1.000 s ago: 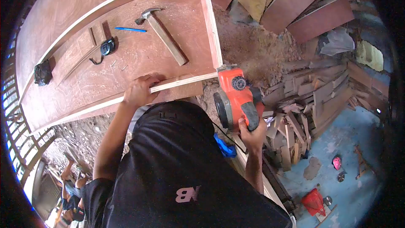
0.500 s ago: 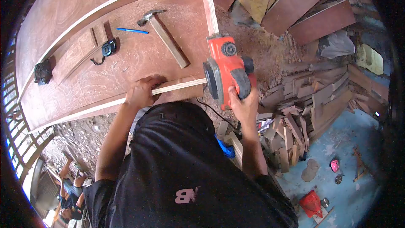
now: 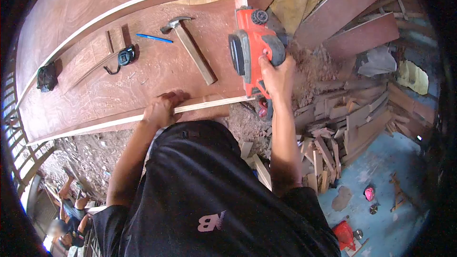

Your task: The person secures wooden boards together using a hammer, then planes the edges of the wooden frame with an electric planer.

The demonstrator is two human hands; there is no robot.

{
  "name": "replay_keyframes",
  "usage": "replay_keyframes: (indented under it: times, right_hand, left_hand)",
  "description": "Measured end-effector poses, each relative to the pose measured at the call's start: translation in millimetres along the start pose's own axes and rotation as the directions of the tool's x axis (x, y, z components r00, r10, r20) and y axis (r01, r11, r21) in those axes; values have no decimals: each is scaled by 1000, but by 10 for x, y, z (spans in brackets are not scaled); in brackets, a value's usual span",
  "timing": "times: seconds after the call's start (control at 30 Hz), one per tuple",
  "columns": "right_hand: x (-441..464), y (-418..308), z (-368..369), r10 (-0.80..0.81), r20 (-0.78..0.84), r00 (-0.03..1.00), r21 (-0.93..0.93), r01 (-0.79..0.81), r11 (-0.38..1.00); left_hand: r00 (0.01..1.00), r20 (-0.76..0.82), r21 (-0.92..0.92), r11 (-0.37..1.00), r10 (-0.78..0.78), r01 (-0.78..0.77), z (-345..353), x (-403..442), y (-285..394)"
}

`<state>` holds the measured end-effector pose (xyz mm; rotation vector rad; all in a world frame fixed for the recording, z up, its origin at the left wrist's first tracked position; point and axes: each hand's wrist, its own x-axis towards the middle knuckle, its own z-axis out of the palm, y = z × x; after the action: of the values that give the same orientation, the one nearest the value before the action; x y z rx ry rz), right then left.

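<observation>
My right hand is wrapped round the rear handle of a red electric planer. The planer rests along the right-hand edge of a wooden frame, covering most of that short side. My left hand grips the frame's near rail, with the fingers over its inner side. Inside the frame, on the reddish plywood, lie a claw hammer, a blue pen and a tape measure. A crumpled black bag sits by the frame's left end.
Offcuts are heaped on the ground to my right. Beyond them stand larger boards and a pale blue floor with a red bag on it. Another person is at the lower left.
The planer has moved away from me along the frame's right side, from the near corner towards the far one. My left hand stays on the near rail.
</observation>
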<state>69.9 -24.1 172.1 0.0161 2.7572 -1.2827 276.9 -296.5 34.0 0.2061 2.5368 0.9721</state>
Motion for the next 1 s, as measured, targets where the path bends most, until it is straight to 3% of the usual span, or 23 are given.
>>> replay_keyframes:
  times: [0.17, 0.27, 0.3, 0.53, 0.57, 0.87, 0.97, 1.0]
  right_hand:
    - [419, -26, 155, -41, -27, 999, 3, 41, 999]
    - [655, -32, 231, -38, -39, 999, -55, 36, 998]
    - [721, -63, 265, -100, -66, 993, -6, 100, 995]
    - [1156, -229, 374, -39, -17, 999, 20, 39, 999]
    - [1208, -208, 405, -94, -33, 995, 67, 96, 993]
    - [1666, -334, 555, -187, -72, 980, 57, 191, 980]
    - [1877, -407, 597, -142, -62, 988, 4, 142, 990]
    - [1897, -398, 574, -154, -65, 986, 7, 155, 988]
  left_hand:
    - [995, 40, -23, 995, -93, 94, -112, -1, 128]
    - [999, -6, -42, 998, -43, 43, -43, -4, 49]
    - [999, -9, -23, 999, -46, 46, -21, -15, 27]
    - [1000, -14, -40, 999, -5, 5, -85, -7, 76]
    - [1000, -28, -36, 999, 14, -15, -68, -1, 66]
    - [1000, 13, 11, 1000, -12, 12, 9, -21, -7]
    - [997, 46, -57, 996, -68, 71, 25, -12, -24]
    - [999, 23, -50, 998, -25, 26, 62, -21, -36]
